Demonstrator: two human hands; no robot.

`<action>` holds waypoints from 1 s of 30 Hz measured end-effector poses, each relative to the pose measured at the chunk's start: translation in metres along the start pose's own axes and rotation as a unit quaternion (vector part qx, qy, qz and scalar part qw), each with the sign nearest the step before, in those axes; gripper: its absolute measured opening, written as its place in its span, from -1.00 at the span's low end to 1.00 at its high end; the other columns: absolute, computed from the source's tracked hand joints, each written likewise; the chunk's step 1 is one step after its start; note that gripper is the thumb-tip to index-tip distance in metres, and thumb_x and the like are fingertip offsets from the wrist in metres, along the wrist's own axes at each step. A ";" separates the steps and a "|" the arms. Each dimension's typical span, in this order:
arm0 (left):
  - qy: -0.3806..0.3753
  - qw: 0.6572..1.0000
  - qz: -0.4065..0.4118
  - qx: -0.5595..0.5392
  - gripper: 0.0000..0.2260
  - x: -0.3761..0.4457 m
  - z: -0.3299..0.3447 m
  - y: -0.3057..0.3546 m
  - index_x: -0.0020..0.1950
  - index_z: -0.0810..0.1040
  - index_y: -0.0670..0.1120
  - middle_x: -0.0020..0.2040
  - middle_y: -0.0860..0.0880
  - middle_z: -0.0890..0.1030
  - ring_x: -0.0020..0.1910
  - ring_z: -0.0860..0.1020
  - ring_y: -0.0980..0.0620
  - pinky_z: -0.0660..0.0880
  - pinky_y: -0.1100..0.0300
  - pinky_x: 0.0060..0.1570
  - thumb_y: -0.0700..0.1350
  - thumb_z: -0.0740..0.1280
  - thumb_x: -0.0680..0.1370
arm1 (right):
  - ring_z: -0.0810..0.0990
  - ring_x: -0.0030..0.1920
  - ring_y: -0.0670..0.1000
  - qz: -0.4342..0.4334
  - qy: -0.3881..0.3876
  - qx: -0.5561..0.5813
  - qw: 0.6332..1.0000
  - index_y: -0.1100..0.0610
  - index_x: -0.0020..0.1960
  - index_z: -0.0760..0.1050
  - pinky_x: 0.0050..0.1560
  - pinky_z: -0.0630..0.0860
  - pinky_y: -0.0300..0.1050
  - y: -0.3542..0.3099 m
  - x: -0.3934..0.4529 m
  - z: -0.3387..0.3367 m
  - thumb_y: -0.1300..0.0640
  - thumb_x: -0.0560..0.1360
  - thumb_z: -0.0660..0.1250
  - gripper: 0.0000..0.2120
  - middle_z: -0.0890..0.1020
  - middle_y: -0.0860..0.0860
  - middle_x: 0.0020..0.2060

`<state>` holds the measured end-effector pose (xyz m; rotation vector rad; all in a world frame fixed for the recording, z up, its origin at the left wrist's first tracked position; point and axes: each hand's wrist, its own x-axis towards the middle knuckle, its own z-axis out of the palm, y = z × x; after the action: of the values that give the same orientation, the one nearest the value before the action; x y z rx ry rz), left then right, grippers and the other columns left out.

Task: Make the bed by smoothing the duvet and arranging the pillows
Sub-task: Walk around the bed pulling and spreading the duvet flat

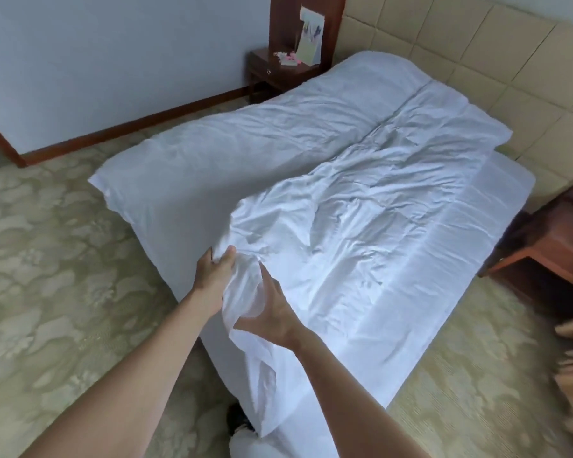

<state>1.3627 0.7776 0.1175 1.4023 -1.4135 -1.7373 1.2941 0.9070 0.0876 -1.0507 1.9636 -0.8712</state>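
A white duvet (pixel 311 153) lies wrinkled across the bed, folded lengthwise so its right half overlaps toward the middle. A bare strip of white sheet (pixel 460 226) shows along the right side. At the foot of the bed my left hand (pixel 214 276) grips a bunched corner of the duvet, fingers curled into the cloth. Just to its right, my right hand (pixel 272 314) holds the same hanging fold from the other side, thumb and fingers around it. No pillows show.
A dark wooden nightstand (pixel 278 72) with small items and a card stands at the far left of the padded beige headboard (pixel 477 61). Another wooden nightstand (pixel 549 249) is at the right. Patterned carpet (pixel 47 259) surrounds the bed. My shoe (pixel 237 421) is by the bed corner.
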 end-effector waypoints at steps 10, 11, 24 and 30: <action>-0.078 0.993 -0.080 -0.026 -0.83 0.079 -0.056 0.013 0.19 0.56 -0.12 0.13 -0.16 0.65 0.09 0.63 -0.13 0.56 -0.07 0.17 -0.12 0.31 0.62 | 0.51 0.22 0.16 0.083 0.101 -0.095 0.987 -0.18 0.58 0.02 0.15 0.46 0.00 -0.004 0.048 0.055 0.20 0.55 0.22 -0.29 0.47 0.07 0.23; -0.085 0.993 -0.077 -0.018 -0.83 0.088 -0.058 0.015 0.18 0.56 -0.11 0.12 -0.14 0.65 0.10 0.63 -0.14 0.56 -0.10 0.17 -0.11 0.32 0.62 | 0.51 0.22 0.17 0.081 0.098 -0.104 0.986 -0.14 0.59 0.02 0.14 0.45 -0.01 -0.006 0.053 0.055 0.21 0.54 0.21 -0.29 0.47 0.09 0.23; -0.148 0.916 0.246 0.280 -0.80 0.160 -0.144 0.033 -0.10 0.41 -0.22 -0.13 -0.13 0.49 -0.03 0.52 -0.21 0.45 0.00 0.01 -0.10 0.20 0.63 | 0.57 -0.15 0.13 0.156 0.324 -0.089 0.929 0.15 0.11 0.46 -0.21 0.36 -0.13 -0.074 0.099 0.165 0.34 0.42 0.26 -0.71 0.62 0.06 -0.10; -0.158 0.871 0.071 0.460 -0.73 0.224 -0.193 0.023 0.30 0.34 -0.27 0.27 -0.30 0.48 0.24 0.48 -0.31 0.48 -0.09 0.19 -0.21 0.18 0.62 | 0.62 0.07 0.04 0.211 0.167 0.017 0.963 0.16 0.15 0.61 0.10 0.53 -0.17 -0.099 0.106 0.211 0.16 0.54 0.33 -0.79 0.67 0.08 0.03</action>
<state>1.4557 0.5014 0.0621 1.3831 -2.6770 -1.2392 1.4663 0.7248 0.0328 -0.4492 2.3235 -0.8753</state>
